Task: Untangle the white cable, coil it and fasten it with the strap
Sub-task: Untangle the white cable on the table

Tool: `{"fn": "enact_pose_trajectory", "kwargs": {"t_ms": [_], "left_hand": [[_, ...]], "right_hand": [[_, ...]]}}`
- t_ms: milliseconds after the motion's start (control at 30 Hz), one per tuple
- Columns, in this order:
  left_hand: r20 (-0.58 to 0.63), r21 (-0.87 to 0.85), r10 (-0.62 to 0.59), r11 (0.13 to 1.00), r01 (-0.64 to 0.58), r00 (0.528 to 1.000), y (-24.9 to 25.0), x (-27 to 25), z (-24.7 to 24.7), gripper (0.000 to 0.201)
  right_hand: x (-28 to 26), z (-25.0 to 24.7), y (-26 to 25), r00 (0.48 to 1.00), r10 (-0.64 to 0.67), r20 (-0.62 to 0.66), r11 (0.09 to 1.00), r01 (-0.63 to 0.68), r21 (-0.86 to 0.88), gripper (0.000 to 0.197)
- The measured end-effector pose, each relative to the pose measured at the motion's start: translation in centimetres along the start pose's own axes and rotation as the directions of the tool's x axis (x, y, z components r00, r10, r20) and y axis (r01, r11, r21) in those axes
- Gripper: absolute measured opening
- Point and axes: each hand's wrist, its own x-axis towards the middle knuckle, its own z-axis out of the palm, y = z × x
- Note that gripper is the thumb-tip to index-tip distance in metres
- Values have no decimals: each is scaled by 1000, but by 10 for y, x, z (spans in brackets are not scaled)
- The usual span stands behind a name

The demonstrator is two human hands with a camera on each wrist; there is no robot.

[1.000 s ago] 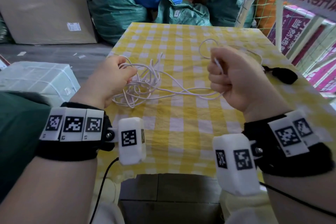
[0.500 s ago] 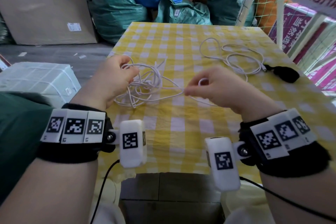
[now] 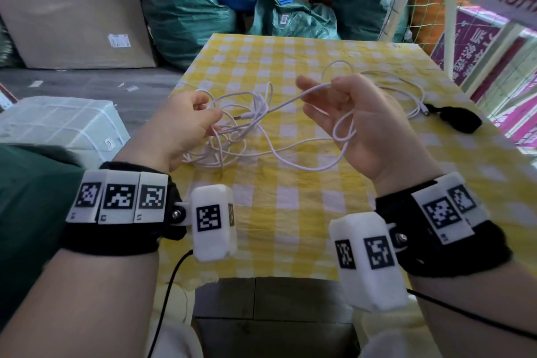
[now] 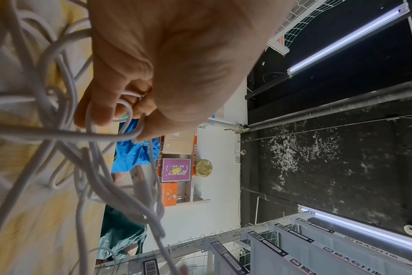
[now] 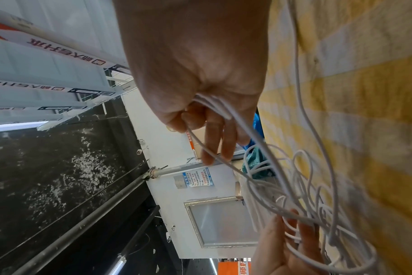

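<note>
The white cable (image 3: 229, 139) lies as a loose tangle on the yellow checked tablecloth (image 3: 290, 227). My left hand (image 3: 200, 119) grips several strands of the tangle, its fingers curled round them in the left wrist view (image 4: 125, 106). My right hand (image 3: 343, 113) is raised over the table middle, palm turned toward me. It pinches strands of the cable (image 5: 270, 154) between thumb and fingers, and a small loop hangs below the palm. One plug end (image 3: 244, 117) sticks out of the tangle. The black strap (image 3: 460, 122) lies at the right, beside the cable's far end.
A cardboard box (image 3: 72, 9) and green sacks (image 3: 186, 9) stand beyond the table's far edge. A white wrapped package (image 3: 58, 125) sits on the floor at the left. A wire rack with purple boxes (image 3: 494, 52) stands close on the right.
My right hand went down to pinch a strand near the tangle, then rose and turned palm-in with a loop of cable hanging from it. The left hand stayed on the tangle.
</note>
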Motion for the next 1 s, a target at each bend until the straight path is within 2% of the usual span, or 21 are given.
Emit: {"fn": "enact_pose_trajectory", "kwargs": {"t_ms": [100, 267, 367, 433, 500, 567, 633, 767, 900, 1000], "left_hand": [[-7, -35, -14, 999, 14, 1000, 1, -1, -1, 49], [-11, -79, 0, 997, 0, 1000, 1, -2, -1, 41], [36, -60, 30, 998, -28, 999, 4, -6, 1, 16], [37, -31, 45, 999, -44, 998, 3, -7, 0, 24], [-47, -14, 34, 999, -35, 998, 0, -4, -9, 30], [-110, -49, 7, 999, -12, 994, -2, -1, -19, 31], [-102, -109, -10, 994, -1, 995, -1, -1, -24, 30], [-30, -145, 13, 989, -18, 999, 8, -9, -18, 30], [59, -147, 40, 989, -31, 997, 16, -15, -16, 30], [133, -128, 39, 992, -22, 990, 20, -19, -14, 30]], "right_hand": [[-3, 7, 2, 997, 51, 58, 994, -57, 97, 50], [-5, 15, 6, 998, 59, -4, 995, -58, 81, 35], [-5, 17, 8, 998, 57, -17, 998, -58, -10, 37], [-5, 16, 7, 999, 45, -2, 990, -44, -132, 38], [-5, 12, 3, 1000, 26, -13, 965, -29, -259, 38], [-4, 6, -1, 999, 9, -47, 945, -24, -327, 37], [-2, 2, -3, 996, -9, -87, 934, -23, -357, 33], [-1, 0, -3, 976, -132, -176, 924, 57, -378, 25], [1, -2, -6, 908, -318, -274, 931, 244, -271, 24], [2, -6, -9, 897, -347, -273, 903, 241, -356, 21]]}}
